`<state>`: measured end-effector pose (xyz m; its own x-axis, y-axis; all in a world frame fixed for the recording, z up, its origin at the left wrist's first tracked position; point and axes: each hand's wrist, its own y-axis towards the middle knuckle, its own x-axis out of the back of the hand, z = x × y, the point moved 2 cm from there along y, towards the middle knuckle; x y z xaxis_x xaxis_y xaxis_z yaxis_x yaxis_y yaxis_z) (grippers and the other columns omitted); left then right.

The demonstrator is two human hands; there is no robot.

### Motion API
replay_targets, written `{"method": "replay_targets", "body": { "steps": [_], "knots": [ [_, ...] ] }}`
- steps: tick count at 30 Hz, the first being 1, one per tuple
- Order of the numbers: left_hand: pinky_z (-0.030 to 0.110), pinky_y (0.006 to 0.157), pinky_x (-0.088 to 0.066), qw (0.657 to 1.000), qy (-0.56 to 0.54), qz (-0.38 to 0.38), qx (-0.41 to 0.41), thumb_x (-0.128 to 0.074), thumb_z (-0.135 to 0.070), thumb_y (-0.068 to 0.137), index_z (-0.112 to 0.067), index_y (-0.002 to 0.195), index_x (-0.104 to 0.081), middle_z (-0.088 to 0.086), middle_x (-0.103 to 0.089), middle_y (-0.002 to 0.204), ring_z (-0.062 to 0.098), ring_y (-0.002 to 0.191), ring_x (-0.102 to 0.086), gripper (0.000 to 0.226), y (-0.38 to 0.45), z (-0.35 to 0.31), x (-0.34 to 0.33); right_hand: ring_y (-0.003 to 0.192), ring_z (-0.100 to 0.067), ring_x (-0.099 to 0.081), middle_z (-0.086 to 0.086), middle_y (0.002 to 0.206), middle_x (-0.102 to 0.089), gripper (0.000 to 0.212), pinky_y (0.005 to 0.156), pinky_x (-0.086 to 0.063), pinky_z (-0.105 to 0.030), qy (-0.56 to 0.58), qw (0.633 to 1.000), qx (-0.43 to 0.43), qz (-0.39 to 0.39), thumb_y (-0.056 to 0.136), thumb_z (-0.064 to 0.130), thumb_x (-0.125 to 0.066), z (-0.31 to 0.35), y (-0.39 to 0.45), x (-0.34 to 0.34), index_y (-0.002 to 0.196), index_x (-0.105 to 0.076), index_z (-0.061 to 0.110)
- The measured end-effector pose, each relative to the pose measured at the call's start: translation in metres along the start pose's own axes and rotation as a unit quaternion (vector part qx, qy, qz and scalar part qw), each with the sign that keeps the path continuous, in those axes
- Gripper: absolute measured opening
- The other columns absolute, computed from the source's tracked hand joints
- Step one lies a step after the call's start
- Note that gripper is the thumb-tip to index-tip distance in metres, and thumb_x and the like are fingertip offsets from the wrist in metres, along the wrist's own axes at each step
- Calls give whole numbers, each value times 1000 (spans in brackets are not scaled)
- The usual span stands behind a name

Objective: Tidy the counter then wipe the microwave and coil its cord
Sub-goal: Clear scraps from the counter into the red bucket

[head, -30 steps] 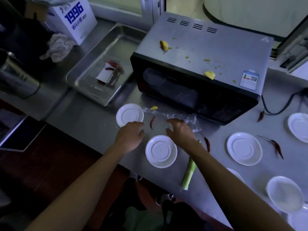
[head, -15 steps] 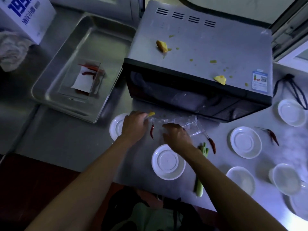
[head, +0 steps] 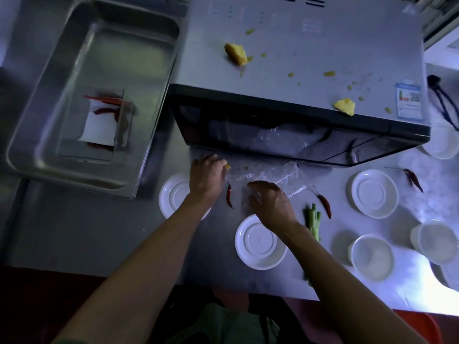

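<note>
A crumpled sheet of clear plastic wrap [head: 269,173] lies on the steel counter [head: 87,232] in front of the microwave [head: 298,40]. My left hand [head: 207,178] pinches the wrap's left end, with a small yellow food scrap [head: 227,166] at its fingertips. My right hand [head: 272,203] rests on the wrap's near edge, its fingers curled into the plastic. Yellow food lumps [head: 236,54] and crumbs dot the microwave's grey top. The black cord [head: 443,100] lies to the right of the microwave.
Several white saucers [head: 375,193] are spread over the counter; one is partly under my left forearm. Dried red chilies [head: 229,196] and a green onion stalk [head: 314,223] lie between them. To the left sits a steel tray [head: 37,115] holding a clear box with chilies.
My head has moved closer and over the counter. My left hand moved from the near saucer up to the wrap's left end; my right hand stays on the wrap.
</note>
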<state>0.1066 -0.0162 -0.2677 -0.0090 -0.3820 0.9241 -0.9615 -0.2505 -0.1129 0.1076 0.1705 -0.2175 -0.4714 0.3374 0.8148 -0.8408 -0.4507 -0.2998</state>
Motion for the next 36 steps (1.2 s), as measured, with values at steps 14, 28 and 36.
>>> {"method": "replay_targets", "body": {
  "steps": [14, 28, 36],
  "knots": [
    [39, 77, -40, 1000, 22, 2, 22, -63, -18, 88, -21, 85, -59, -1, -65, 94, 25, 98, -54, 5, -3, -4, -3, 101, -31, -66, -11, 116, -71, 32, 84, -56, -39, 34, 997, 49, -51, 90, 6, -62, -5, 1, 13, 120, -69, 11],
    [41, 71, -49, 992, -72, -99, -38, -68, -19, 83, -20, 86, -66, -1, -68, 82, 26, 82, -60, 4, -28, -48, 50, 114, -31, -63, -13, 126, -67, 31, 95, -52, -40, 21, 988, 123, -87, 94, 9, -62, -18, -22, 71, 125, -66, 6],
    [39, 71, -52, 984, -74, -147, -70, -72, -20, 83, -22, 91, -70, -3, -66, 85, 23, 86, -59, 8, -54, -102, 78, 102, -37, -64, -13, 112, -71, 33, 84, -54, -45, 25, 959, 211, -186, 82, 0, -69, -22, -49, 133, 114, -70, 4]
  ]
}}
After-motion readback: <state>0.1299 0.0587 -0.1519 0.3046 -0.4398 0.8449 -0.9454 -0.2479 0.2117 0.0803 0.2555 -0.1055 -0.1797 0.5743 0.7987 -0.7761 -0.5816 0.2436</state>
